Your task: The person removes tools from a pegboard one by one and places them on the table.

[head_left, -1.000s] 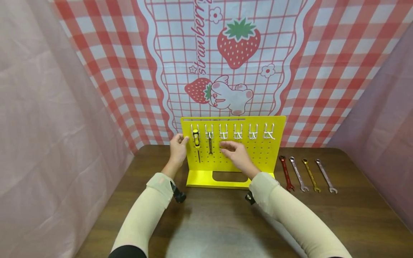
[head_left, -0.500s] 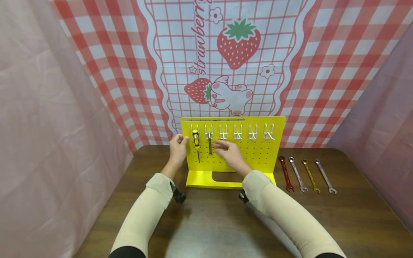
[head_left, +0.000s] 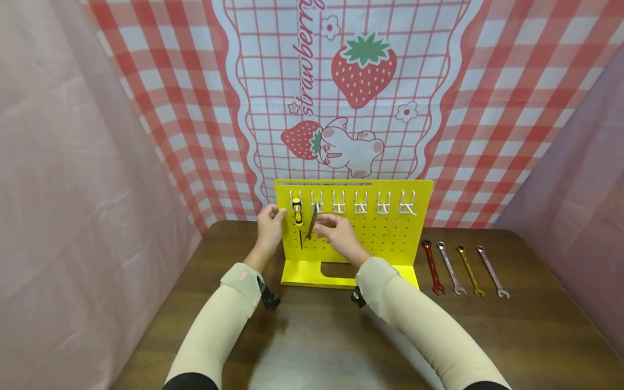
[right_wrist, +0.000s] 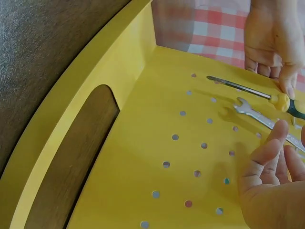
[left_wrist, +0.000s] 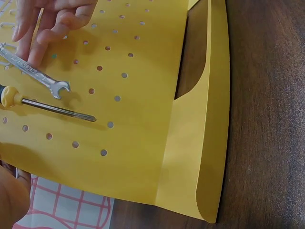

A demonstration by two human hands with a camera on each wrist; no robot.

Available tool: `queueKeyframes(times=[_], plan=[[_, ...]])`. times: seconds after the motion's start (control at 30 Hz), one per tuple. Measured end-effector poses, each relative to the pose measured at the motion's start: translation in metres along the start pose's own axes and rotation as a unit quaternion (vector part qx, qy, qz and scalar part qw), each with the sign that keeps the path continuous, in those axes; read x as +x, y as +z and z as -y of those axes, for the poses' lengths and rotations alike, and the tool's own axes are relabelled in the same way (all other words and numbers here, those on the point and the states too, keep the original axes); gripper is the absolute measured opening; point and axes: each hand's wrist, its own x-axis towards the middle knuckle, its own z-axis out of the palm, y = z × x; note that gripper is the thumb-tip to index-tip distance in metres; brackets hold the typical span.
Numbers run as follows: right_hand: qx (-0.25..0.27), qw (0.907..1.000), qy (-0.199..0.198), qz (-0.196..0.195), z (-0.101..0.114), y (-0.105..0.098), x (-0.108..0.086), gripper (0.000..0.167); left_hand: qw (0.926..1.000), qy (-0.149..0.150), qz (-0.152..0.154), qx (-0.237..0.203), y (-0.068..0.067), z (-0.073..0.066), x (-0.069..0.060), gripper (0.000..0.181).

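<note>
"Where is the right hand [head_left: 342,236] going?"
"It's shifting closer to the screwdriver [head_left: 298,213], its fingertips reaching the hanging wrench [head_left: 312,224]."
"And the wrench?"
"It's tilting now, its lower end swinging toward the screwdriver."

I see the silver wrench [head_left: 311,225] hanging by its upper end at the second hook [head_left: 321,205] from the left on my head view, its forked end down and tilted leftward. The yellow board [head_left: 380,259] stands upright on the tabletop [head_left: 331,346], its panel dotted with small round holes, a long rounded opening cut in its base.
</note>
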Motion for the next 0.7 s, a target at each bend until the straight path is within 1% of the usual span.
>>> queueKeyframes(times=[0.17,0.33,0.47,0.6,0.7], plan=[[-0.014,0.9998,-0.016,0.0,0.0,0.003,0.001,0.029,1.0,0.003,-0.001,-0.007,0.002,-0.001,0.001,0.013],[-0.01,0.9996,-0.026,-0.006,-0.002,0.003,-0.001,0.022,1.0,0.0,0.0,-0.006,0.002,-0.001,-0.001,0.013],[-0.001,0.9997,-0.024,-0.007,-0.001,0.001,-0.004,0.024,1.0,0.0,-0.003,0.001,0.001,0.0,-0.002,0.013],[0.007,0.9997,-0.022,0.002,0.001,0.0,-0.009,0.026,1.0,0.001,-0.004,0.009,0.001,-0.001,-0.003,0.014],[0.0,0.9994,-0.032,0.01,0.004,-0.001,-0.014,0.027,0.9999,0.0,-0.005,0.01,0.001,-0.002,-0.002,0.013]])
